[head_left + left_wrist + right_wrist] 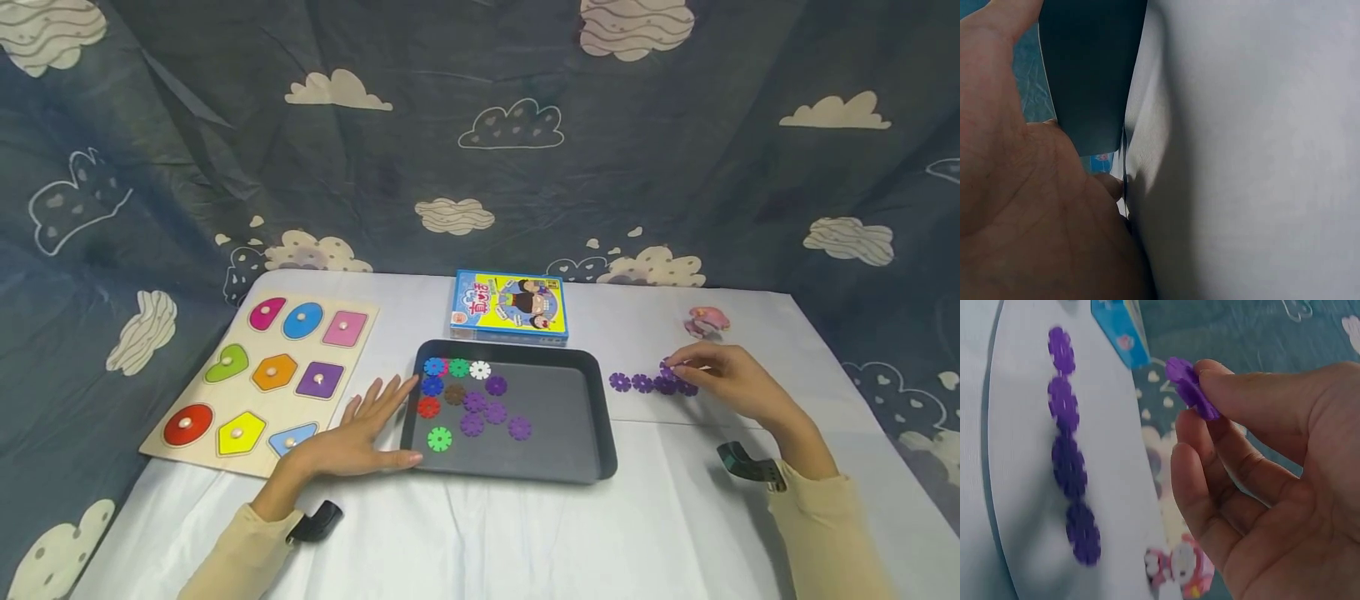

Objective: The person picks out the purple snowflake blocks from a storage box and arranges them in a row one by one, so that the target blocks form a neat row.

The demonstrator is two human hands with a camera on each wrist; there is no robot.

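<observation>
From the head view, a white-covered surface (675,517) is seen with a black tray (577,417) at its middle. The left hand (360,433) is laid flat beside the tray's left edge, fingers straight and spread, nothing held; it appears to be placed there to steady the tray. Just beyond those fingertips, inside the tray, loose snowflake discs (468,400) in blue, green, white, red, brown and purple are scattered. Past the left fingers, a wooden shape puzzle (270,375) is lying. Beyond the tray a blue and yellow box (510,307) is set. The right hand (731,379) is held well apart from the tray, and a purple disc (667,367) is pinched at its fingertips, just over the near end of a row of purple discs (643,383) laid out on the cloth. A small pink toy (707,320) is seen beyond that hand.

From the left wrist view, the open palm is shown pressed against the tray wall (1091,75), with the white cloth (1247,150) alongside.

From the right wrist view, the purple disc (1190,387) is shown pinched between thumb and forefinger, raised clear of the cloth. The row of four purple discs (1069,462) lies just beside the fingers, apparently sorted by colour.
</observation>
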